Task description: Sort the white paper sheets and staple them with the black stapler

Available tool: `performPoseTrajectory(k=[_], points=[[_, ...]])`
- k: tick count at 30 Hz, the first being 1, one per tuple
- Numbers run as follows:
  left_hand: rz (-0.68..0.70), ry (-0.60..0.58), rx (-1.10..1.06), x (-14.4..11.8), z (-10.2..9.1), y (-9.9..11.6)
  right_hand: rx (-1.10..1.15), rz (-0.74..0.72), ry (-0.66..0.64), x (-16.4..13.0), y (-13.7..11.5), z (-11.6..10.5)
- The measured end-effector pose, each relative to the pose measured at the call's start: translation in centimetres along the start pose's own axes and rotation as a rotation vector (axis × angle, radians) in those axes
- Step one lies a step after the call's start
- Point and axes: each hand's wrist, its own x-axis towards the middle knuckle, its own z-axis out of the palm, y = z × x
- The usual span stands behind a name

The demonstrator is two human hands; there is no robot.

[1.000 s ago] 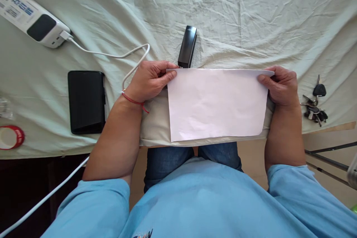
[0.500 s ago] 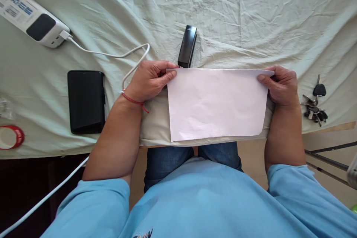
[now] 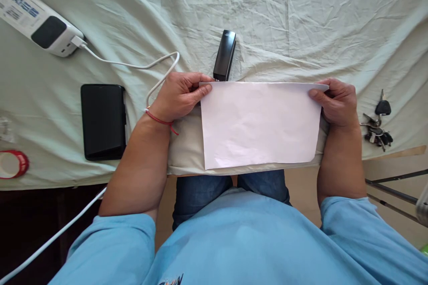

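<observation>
A blank white sheet of paper [image 3: 261, 124] hangs between my two hands near the front edge of the table. My left hand [image 3: 183, 93] pinches its upper left corner, thumb on top and fingers behind. At the upper right corner my right hand [image 3: 339, 100] grips it the same way, with part of its fingers hidden by the paper. Just beyond the paper's far edge lies a black stapler [image 3: 224, 55], close to my left fingertips; its near end meets the paper's edge in the view.
A white power strip [image 3: 40, 15] with a plugged-in white cable [image 3: 133, 66] lies at the far left. A black phone or tablet [image 3: 103, 121] rests left of my forearm, a red tape roll [image 3: 22, 163] beyond it. A bunch of keys [image 3: 377, 133] sits on the right. Wrinkled pale green cloth [image 3: 317, 18] covers the table.
</observation>
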Motion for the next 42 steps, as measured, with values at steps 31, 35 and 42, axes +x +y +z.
performPoseTrajectory(k=[31, 35, 42], points=[[-0.015, 0.008, -0.001, 0.02, -0.02, 0.45, -0.011, 0.035, 0.007, -0.16, -0.66, 0.2], [-0.024, 0.01, -0.003, 0.04, -0.04, 0.43, -0.019, 0.03, 0.008, -0.15, -0.67, 0.22], [-0.012, 0.004, 0.012, 0.0, -0.16, -0.1, 0.0, 0.031, 0.008, -0.16, -0.39, 0.15]])
